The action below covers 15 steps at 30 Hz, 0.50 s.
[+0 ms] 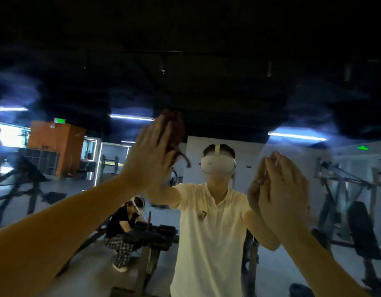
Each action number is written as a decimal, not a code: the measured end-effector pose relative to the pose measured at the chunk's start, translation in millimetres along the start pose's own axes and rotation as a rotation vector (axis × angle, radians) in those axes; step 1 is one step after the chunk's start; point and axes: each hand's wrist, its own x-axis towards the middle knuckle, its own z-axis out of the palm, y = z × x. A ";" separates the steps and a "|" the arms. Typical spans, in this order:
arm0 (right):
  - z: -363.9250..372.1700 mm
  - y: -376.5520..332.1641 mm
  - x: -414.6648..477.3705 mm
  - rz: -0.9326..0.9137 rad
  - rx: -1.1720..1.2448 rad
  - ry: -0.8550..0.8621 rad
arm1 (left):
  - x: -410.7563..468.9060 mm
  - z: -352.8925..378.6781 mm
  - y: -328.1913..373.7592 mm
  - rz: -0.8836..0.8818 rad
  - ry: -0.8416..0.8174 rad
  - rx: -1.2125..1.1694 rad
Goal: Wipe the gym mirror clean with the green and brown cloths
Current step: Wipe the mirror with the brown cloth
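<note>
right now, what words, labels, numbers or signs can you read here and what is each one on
No text here can be read.
left green sign, atop the orange wall: lit, too blurred to read.
right green sign, high at the right: lit, too blurred to read.
shirt tag, on the chest: too small to read.
wall plate: too small to read.

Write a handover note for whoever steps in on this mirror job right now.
Left hand: flat, fingers straight, pressing the crumpled brown cloth against the large gym wall mirror.
Right hand: flat on the glass, lower down. The green cloth is not visible, perhaps beneath it.
Done: cannot tell.
Left: hazy streaks show top left and top right; wipe those.
</note>
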 end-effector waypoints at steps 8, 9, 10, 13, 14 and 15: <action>8.7 5.8 -5.2 -0.037 -0.037 0.001 | -18.0 3.0 -36.0 -0.402 0.106 -0.171; 9.9 7.0 -5.8 -0.043 -0.037 -0.008 | -9.1 8.5 -18.1 -0.395 0.153 -0.201; 11.7 8.6 -6.2 -0.045 -0.030 -0.014 | 0.2 12.4 2.3 -0.364 0.181 -0.218; 16.7 10.4 -6.8 -0.052 0.000 0.002 | 15.4 19.9 79.1 -0.087 0.090 -0.116; 17.3 10.7 -7.5 -0.067 -0.009 0.016 | 13.4 17.1 100.2 0.023 0.054 -0.106; 17.6 11.2 -7.9 -0.079 -0.018 0.026 | 10.3 15.5 110.7 0.119 0.043 -0.099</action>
